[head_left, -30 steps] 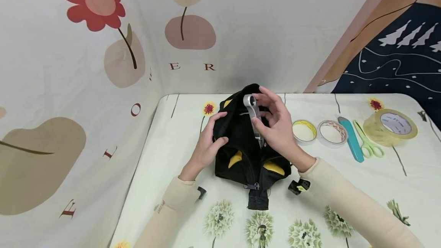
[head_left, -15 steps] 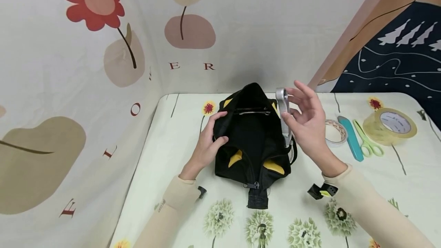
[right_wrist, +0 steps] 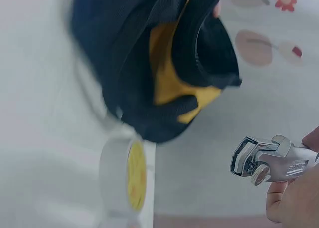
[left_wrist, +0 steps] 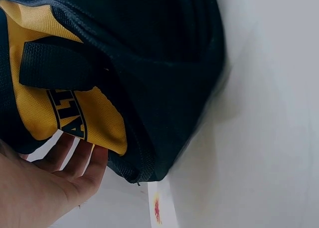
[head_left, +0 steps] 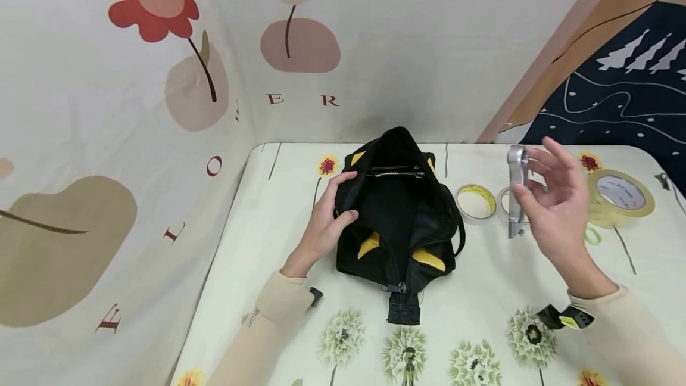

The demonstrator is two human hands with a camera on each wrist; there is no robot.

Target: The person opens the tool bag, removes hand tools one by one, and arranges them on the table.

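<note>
A black bag (head_left: 370,270) with yellow panels lies on the table, its zipped mouth spread wide. My left hand (head_left: 327,222) grips its left side at the opening; in the left wrist view those fingers lie along the yellow panel (left_wrist: 107,121). To the right of the bag, my right hand (head_left: 563,204) holds up a silver metal tool (head_left: 516,192) between thumb and fingers. It has a ring-shaped top end, a ribbed handle and, in the right wrist view, a boxy metal head (right_wrist: 254,161) with a knurled screw on its side.
A yellow-cored tape roll (head_left: 485,195) stands right of the bag, and another roll (head_left: 504,201) is partly behind the tool. A wide clear tape roll (head_left: 596,207) and green scissors (head_left: 592,234) lie farther right, partly hidden by the hand. A fabric wall (head_left: 396,76) rises behind the table.
My right hand has carried the silver tool out of the bag's mouth and off to the right, over the tape rolls. The left hand has stayed on the bag.
</note>
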